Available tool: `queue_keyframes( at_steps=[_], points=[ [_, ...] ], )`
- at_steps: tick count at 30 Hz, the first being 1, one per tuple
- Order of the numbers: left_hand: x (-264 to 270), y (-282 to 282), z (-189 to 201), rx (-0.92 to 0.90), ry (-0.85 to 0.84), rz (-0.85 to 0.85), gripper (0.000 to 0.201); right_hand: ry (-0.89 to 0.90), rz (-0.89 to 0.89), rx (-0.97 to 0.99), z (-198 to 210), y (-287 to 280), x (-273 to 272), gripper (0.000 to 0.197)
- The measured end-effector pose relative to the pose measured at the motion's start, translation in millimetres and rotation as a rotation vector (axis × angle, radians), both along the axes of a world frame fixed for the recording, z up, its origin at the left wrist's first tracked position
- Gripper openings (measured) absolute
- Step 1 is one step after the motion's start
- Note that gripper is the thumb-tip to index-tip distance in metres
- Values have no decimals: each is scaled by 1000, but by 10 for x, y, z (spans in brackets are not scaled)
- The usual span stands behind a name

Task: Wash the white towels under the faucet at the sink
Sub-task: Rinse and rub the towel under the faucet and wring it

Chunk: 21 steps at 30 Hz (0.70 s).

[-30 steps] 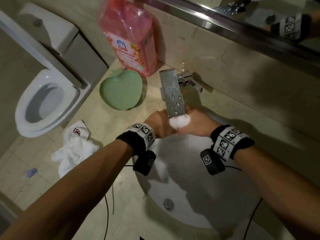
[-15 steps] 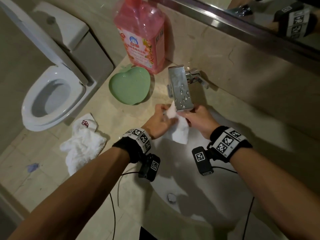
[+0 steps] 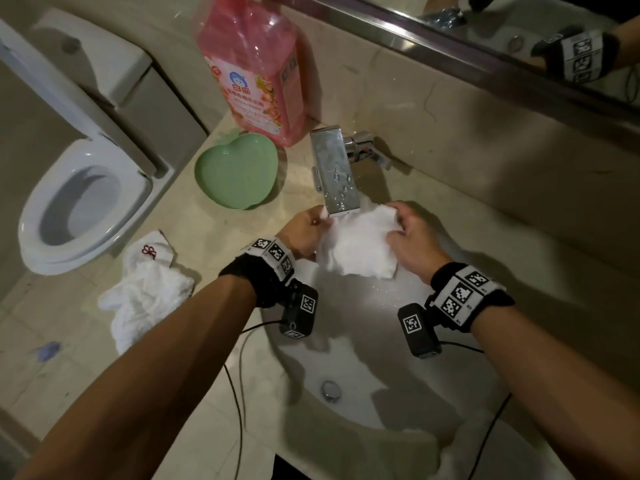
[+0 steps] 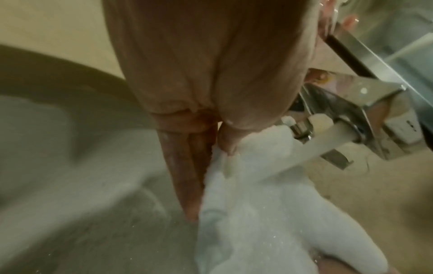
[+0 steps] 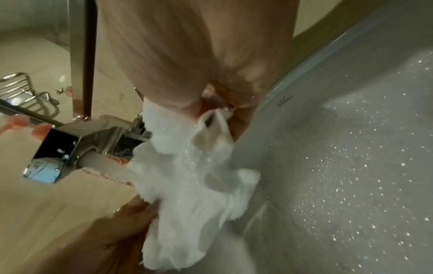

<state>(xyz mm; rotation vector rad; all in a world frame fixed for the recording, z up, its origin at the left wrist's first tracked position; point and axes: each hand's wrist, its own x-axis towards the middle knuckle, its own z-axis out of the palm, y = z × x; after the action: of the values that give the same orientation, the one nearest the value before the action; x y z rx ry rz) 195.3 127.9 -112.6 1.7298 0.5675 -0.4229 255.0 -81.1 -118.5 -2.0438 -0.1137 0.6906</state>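
Since a second ago the small wet white towel point(image 3: 360, 244) has been opened out: then it was a tight wad squeezed between both fists under the spout, and now it is spread wide between the hands, hanging over the back part of the white oval sink basin point(image 3: 346, 362).

Nearest, the basin wall is speckled with droplets and its metal drain plug point(image 3: 331, 390) sits towards the front. Above the basin's back edge the left hand point(image 3: 304, 233) pinches the towel's left edge between thumb and fingers, which the left wrist view shows lying together along the cloth. The right hand point(image 3: 412, 233) has its fingers curled into the towel's right edge, bunching it. The square chrome faucet point(image 3: 335, 174) stands just beyond, at the back rim, and its stream lands on the towel's upper middle.

On the beige stone counter point(image 3: 180, 244), left of the basin, a second white towel with a red embroidered mark point(image 3: 145, 292) lies crumpled near the counter's left edge. Farther back sit a green apple-shaped plastic dish point(image 3: 237, 171) and a tall pink bottle of liquid detergent point(image 3: 252, 67) against the wall.

By my judgement the task is partway through: one towel is under the water, apparently being rinsed. Whether the counter towel has been washed cannot be told; if not, it remains.
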Motion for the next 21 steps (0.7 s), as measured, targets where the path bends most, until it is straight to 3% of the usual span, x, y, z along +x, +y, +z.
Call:
queue_keyframes(
  at_steps=[3,6,8,10,13,15,17,20,21],
  points=[
    [-53,32,47,-163,62,61,35,0,-22,11,66,-63,25,46],
    [-58,57,74,-205,79,117,37,-45,67,21,193,-94,29,44],
    [-51,79,90,-239,97,234,26,-61,191,43,310,-83,30,42],
    [-64,126,102,-231,51,223,8,-59,304,48,346,-64,27,39],
    [-149,236,101,-57,-78,23,26,186,267,189,253,25,18,25],
    [-201,296,108,10,-144,-15,37,376,187,309,136,116,29,20],
    [-235,336,136,25,-212,-16,38,426,166,334,9,212,58,38],
    [-272,385,182,113,-284,-53,35,303,312,177,-71,360,86,84],
    [-281,396,194,132,-295,-61,36,212,363,109,-71,391,81,78]
  ],
)
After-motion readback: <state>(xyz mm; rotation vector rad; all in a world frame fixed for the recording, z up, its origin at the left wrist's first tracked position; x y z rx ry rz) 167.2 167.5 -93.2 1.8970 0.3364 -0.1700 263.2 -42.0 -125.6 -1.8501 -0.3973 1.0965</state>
